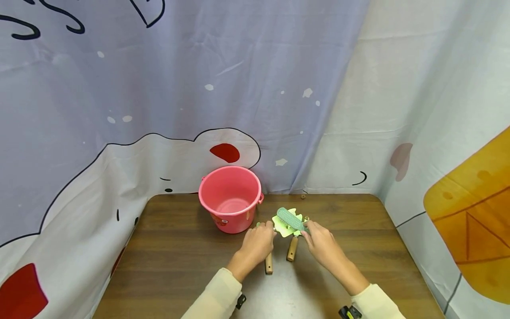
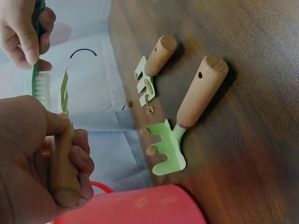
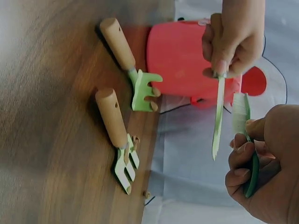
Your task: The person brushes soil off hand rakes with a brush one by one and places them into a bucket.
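My left hand (image 1: 256, 243) grips the wooden handle (image 2: 64, 172) of a garden trowel, lifted over the table. Its light-green blade (image 1: 281, 227) has a jagged outline and appears edge-on in both wrist views. A green brush (image 1: 290, 219) with white bristles (image 3: 240, 112) is held by its handle in my right hand (image 1: 322, 244). The bristles face the blade, and the brush overlaps it in the head view. Below lie a green hand rake (image 2: 174, 151) and a green hand fork (image 3: 124, 169), both with wooden handles. Brown bits show at their tines.
A pink bucket (image 1: 231, 215) stands at the back of the wooden table (image 1: 179, 266), left of the hands. Near the table's back edge lies a small brown bit (image 1: 303, 196). A printed curtain (image 1: 179, 88) hangs right behind the table.
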The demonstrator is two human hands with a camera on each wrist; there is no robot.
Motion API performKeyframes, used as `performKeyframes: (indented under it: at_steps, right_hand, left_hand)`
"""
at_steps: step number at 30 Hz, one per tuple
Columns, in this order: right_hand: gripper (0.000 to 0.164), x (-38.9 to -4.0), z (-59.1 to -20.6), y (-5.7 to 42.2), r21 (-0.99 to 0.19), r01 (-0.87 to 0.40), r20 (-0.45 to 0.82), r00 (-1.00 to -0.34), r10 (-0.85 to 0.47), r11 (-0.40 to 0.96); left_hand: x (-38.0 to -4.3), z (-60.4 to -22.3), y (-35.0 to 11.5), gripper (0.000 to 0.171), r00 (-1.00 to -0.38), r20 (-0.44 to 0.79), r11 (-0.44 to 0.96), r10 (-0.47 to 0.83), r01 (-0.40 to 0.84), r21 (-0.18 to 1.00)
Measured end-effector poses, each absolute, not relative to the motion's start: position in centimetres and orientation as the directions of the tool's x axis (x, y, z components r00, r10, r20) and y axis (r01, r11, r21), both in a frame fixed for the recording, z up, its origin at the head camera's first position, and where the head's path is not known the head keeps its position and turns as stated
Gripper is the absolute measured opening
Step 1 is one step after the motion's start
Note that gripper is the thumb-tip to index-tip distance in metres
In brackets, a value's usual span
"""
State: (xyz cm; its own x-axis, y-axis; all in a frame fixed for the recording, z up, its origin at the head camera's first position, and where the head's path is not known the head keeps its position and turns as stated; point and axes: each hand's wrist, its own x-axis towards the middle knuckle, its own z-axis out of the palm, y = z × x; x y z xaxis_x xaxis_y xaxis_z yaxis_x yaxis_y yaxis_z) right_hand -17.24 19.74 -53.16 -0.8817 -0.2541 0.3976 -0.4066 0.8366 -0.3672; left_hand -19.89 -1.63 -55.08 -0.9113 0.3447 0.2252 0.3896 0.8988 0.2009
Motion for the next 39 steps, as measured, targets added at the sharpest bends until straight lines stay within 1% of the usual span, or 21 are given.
performKeyframes:
  at_steps: [6, 13, 20, 25, 31, 35, 39]
  right_hand:
    - [0.014, -17.2, -53.5, 19.5, -0.350, -0.393, 0.377, -0.890, -0.257, 0.850]
    - [0.013, -17.5, -54.1, 20.7, -0.353, -0.356, 0.395, -0.895, -0.207, 0.865]
    - [0.013, -17.6, -54.5, 22.2, -0.371, -0.314, 0.392, -0.906, -0.159, 0.874]
    - [0.016, -17.7, -54.5, 24.1, -0.386, -0.265, 0.366, -0.923, -0.117, 0.884]
    - [0.021, -17.9, -54.0, 26.6, -0.395, -0.232, 0.342, -0.935, -0.092, 0.889]
    - [0.023, -17.8, -53.8, 27.6, -0.410, -0.215, 0.311, -0.946, -0.086, 0.886]
    - [0.024, -17.8, -54.0, 28.1, -0.418, -0.190, 0.283, -0.956, -0.071, 0.889]
  left_hand:
    - [-19.7, -55.2, -1.7, 0.018, -0.903, 0.244, 0.896, 0.354, 0.402, 0.187]
    - [-19.5, -55.4, -1.8, 0.017, -0.891, 0.258, 0.896, 0.374, 0.418, 0.146]
    - [-19.3, -55.4, -1.8, 0.018, -0.884, 0.260, 0.891, 0.389, 0.433, 0.138]
    - [-19.2, -55.5, -1.8, 0.019, -0.875, 0.263, 0.883, 0.406, 0.450, 0.131]
    - [-19.1, -55.1, -2.5, 0.018, -0.863, 0.309, 0.884, 0.399, 0.452, 0.122]
    - [-19.0, -54.4, -3.1, 0.018, -0.860, 0.330, 0.884, 0.389, 0.450, 0.130]
    - [-18.9, -53.7, -3.9, 0.016, -0.868, 0.319, 0.885, 0.380, 0.442, 0.148]
